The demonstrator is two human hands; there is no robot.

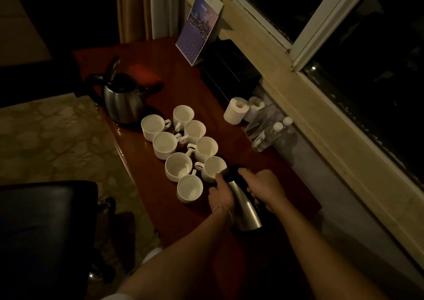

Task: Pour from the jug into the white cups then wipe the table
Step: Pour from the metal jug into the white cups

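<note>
A steel jug with a black top (244,210) is tilted forward over the near right white cup (213,169), its spout at the cup's rim. My right hand (263,188) grips the jug's black handle. My left hand (221,195) holds the jug's body from the left side, fingers reaching up toward the lid. Several white cups (183,143) stand in two rows on the dark red wooden table (179,86). Whether liquid flows is too dark to tell.
A steel electric kettle (122,98) with its lid up stands at the far left. Two toilet rolls (237,113), two water bottles (267,137), a black box (229,75) and a calendar card (199,29) line the window side. A black chair (46,226) stands at left.
</note>
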